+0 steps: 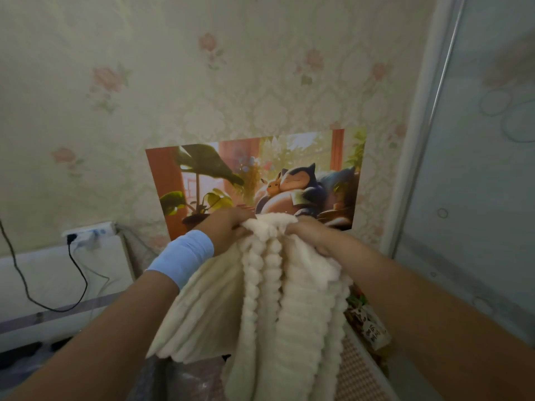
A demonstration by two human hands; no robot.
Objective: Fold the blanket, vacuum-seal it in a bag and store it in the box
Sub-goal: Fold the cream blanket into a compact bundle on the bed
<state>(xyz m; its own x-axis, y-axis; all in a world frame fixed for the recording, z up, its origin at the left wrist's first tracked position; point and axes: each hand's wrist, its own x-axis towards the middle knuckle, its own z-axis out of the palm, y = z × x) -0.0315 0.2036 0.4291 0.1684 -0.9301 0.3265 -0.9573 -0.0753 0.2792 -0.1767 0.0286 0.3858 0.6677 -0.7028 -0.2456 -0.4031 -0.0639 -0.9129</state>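
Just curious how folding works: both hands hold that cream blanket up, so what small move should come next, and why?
The left hand and right hand grip the blanket close together, so it hangs in bunched pleats. Probably slide them apart along the top edge to flatten it for folding.

2 hands (228, 227) (309, 233), 1 blanket (269, 299), 1 poster (254, 180), 1 pwr strip (86, 231).

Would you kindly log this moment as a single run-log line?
stage: folding | left hand: grips blanket top | right hand: grips blanket top | blanket: held up, hanging bunched | box: not seen
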